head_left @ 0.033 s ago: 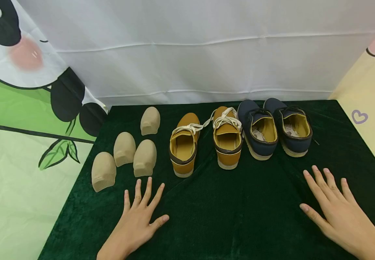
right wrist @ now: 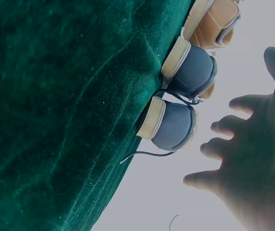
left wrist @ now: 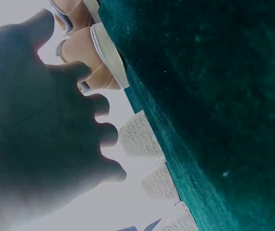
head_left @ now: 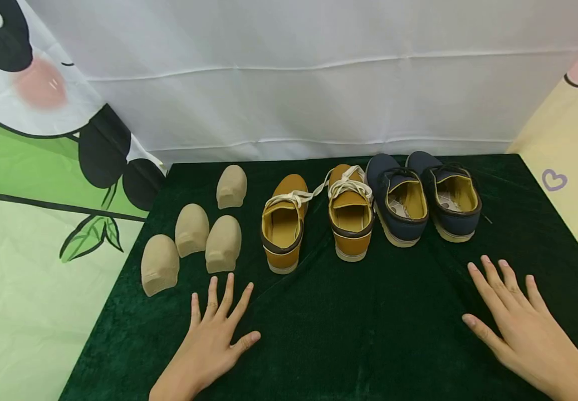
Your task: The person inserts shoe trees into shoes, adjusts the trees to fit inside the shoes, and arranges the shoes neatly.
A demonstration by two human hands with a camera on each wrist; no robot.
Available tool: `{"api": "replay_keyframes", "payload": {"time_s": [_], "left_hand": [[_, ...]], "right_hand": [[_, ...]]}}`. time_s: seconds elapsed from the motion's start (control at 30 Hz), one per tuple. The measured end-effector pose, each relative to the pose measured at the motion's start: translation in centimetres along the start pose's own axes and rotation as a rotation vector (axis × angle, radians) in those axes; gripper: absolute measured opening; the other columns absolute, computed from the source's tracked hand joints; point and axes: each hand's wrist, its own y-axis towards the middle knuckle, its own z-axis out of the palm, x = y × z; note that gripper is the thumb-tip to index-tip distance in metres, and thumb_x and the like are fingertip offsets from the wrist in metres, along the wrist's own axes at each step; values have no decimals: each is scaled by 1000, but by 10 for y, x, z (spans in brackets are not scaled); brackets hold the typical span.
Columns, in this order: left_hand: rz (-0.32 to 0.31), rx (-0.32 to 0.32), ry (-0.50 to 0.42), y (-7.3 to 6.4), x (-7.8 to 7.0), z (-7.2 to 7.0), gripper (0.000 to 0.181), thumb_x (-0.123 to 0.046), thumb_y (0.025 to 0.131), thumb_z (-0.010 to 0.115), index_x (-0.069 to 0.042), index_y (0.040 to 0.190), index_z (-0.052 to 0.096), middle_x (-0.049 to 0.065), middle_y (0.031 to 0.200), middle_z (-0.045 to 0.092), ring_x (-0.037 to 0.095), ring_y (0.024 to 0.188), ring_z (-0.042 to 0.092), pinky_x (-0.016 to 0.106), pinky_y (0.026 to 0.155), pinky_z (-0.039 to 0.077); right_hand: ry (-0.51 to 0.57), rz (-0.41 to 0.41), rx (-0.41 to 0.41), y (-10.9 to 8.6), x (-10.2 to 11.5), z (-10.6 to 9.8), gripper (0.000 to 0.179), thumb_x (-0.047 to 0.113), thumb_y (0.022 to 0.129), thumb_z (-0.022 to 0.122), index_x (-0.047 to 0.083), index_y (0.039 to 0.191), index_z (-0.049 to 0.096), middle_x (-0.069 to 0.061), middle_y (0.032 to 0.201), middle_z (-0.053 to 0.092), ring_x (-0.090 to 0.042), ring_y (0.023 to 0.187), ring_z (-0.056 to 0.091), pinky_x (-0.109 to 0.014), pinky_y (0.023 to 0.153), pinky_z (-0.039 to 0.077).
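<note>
My left hand (head_left: 209, 345) is palm down with straight, spread fingers, holding nothing. In the left wrist view it hangs above the cloth. Just beyond its fingertips lie several beige, toe-shaped shoe inserts (head_left: 223, 245). Right of these stand two tan shoes, one left (head_left: 283, 257) and one right (head_left: 351, 245), heels toward me; a white lace (head_left: 314, 192) spans the gap between them. My right hand (head_left: 524, 328), also spread and holding nothing, hovers nearest the two navy shoes (head_left: 454, 223), whose dark laces (right wrist: 176, 96) trail beside them in the right wrist view.
Dark green velvety cloth (head_left: 349, 334) covers the table. A white sheet (head_left: 309, 106) rises behind it. Cartoon-printed fabric (head_left: 18, 301) lies at the left, and a cream one (head_left: 569, 195) at the right. The navy shoe (head_left: 399, 217) stands close against the right tan shoe.
</note>
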Motion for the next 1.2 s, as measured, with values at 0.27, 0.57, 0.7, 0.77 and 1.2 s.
{"api": "replay_keyframes", "payload": {"time_s": [0.27, 0.57, 0.7, 0.77, 1.2], "left_hand": [[16, -8, -4, 2, 0, -4, 86, -70, 99, 52, -33, 168, 17, 12, 177, -2, 51, 160, -8, 80, 120, -4], [64, -78, 5, 7, -1, -9, 85, -65, 99, 56, -33, 167, 18, 12, 177, 0, 50, 161, -4, 80, 120, 1], [76, -130, 42, 9, 0, -12, 85, -61, 99, 60, -32, 167, 21, 14, 177, 5, 50, 161, 1, 81, 120, 6], [85, -171, 71, 9, 1, -14, 84, -57, 98, 64, -33, 167, 21, 16, 176, 9, 49, 161, 6, 80, 120, 10], [92, -542, 67, 22, 9, -31, 56, -23, 99, 72, -11, 151, 55, 19, 149, 60, 41, 135, 59, 64, 104, 50]], "right_hand": [[11, 31, 14, 0, -3, 1, 93, 44, 103, 62, 19, 169, 2, -19, 175, 0, -31, 162, -19, -61, 126, -19], [40, 10, 11, 5, 0, 2, 87, 40, 105, 60, 18, 169, 6, -16, 176, 1, -24, 162, -19, -57, 128, -18], [41, -18, -16, 10, 3, 0, 86, 38, 104, 62, 19, 169, 9, -13, 176, 5, -18, 163, -14, -52, 130, -16], [41, -35, -47, 11, 6, -1, 86, 37, 102, 65, 20, 169, 13, -13, 176, 12, -12, 163, -10, -47, 132, -13], [67, -202, -232, 45, 26, -9, 75, 31, 91, 78, 23, 158, 46, -9, 155, 57, -31, 136, 58, -20, 130, 11]]}}
